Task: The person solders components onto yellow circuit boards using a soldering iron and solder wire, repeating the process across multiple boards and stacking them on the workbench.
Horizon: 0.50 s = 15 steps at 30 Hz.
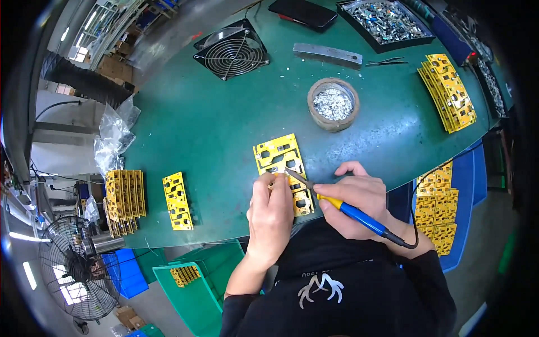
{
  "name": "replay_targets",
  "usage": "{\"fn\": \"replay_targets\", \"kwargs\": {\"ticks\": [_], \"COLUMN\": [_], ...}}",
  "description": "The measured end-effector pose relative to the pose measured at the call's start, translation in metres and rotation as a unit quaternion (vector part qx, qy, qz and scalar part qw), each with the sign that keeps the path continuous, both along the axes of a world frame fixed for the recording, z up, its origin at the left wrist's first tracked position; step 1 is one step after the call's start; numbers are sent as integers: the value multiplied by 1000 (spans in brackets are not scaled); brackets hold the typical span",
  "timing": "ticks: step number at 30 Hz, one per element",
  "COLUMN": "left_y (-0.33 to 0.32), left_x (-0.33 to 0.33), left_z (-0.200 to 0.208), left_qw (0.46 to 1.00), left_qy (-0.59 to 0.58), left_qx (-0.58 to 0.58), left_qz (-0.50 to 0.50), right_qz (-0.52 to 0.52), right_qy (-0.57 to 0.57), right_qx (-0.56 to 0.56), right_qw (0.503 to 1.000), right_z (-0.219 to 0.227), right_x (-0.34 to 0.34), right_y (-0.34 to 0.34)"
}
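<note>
A yellow circuit board panel (279, 147) with dark cut-outs lies on the green table in front of me. My left hand (270, 205) rests over its lower left part, thumb and fingers pinched together. Whatever they pinch is too small or hidden to name. In my right hand (356, 199) is a soldering iron (361, 216) with a blue and yellow handle, gripped like a pen. Its metal tip reaches over the board, close to my left fingertips; whether it touches the board I cannot tell.
Another yellow board (178, 201) lies left, beside a stack of boards (125, 194). More boards (447, 92) are stacked far right. A round pot (318, 118) of silvery bits, a metal bar (327, 55), tweezers (386, 62), a small fan (233, 51) and a parts tray (368, 38) stand farther back.
</note>
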<state>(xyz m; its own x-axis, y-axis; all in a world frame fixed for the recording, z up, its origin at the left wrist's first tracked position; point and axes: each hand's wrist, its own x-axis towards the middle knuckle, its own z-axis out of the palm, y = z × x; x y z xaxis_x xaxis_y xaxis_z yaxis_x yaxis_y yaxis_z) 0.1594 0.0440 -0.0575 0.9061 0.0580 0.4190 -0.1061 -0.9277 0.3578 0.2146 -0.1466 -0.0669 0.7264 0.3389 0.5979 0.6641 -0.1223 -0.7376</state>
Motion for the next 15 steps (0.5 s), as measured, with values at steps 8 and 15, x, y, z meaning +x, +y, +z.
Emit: {"fn": "replay_targets", "kwargs": {"ticks": [8, 15], "left_y": [0, 1], "left_x": [2, 0], "left_z": [5, 12], "left_qw": [1000, 998], "left_qy": [9, 40], "left_qx": [1, 41], "left_qz": [-3, 4], "right_qz": [2, -9], "right_qy": [-14, -22], "right_qx": [-6, -10], "right_qw": [1000, 1000], "right_z": [-1, 0], "right_x": [0, -1], "right_y": [2, 4]}}
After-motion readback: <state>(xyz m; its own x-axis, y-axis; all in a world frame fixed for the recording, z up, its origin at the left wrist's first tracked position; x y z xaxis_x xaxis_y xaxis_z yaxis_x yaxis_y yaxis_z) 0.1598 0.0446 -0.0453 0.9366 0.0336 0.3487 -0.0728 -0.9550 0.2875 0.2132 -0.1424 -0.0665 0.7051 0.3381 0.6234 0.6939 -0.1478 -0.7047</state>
